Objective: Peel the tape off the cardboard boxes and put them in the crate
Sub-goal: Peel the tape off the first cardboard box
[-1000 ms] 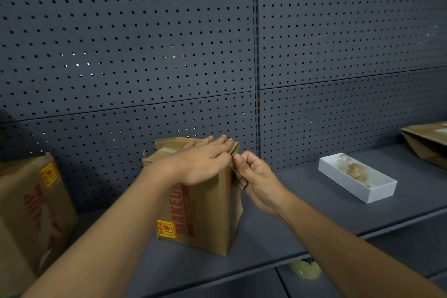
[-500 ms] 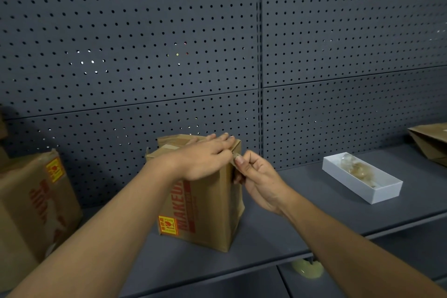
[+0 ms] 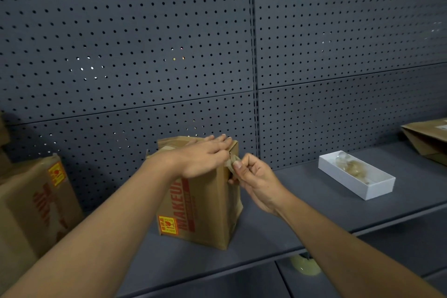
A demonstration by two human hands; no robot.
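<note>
Cardboard box (image 3: 205,203) stood upright on the grey shelf (image 3: 302,215). Left hand (image 3: 203,157) lay flat on the box top, fingers straight. Right hand (image 3: 254,176), beside the box's upper right corner, pinched a tape strip (image 3: 231,162). A white tray (image 3: 358,180) sat well right of the box.

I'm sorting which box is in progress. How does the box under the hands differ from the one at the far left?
The middle box stands fully in view with the left hand pressing flat on its top and the right hand pinching tape at its corner. The left box is untouched, tilted and partly cut off by the frame. Both are brown cardboard with red print and a yellow label.
</note>
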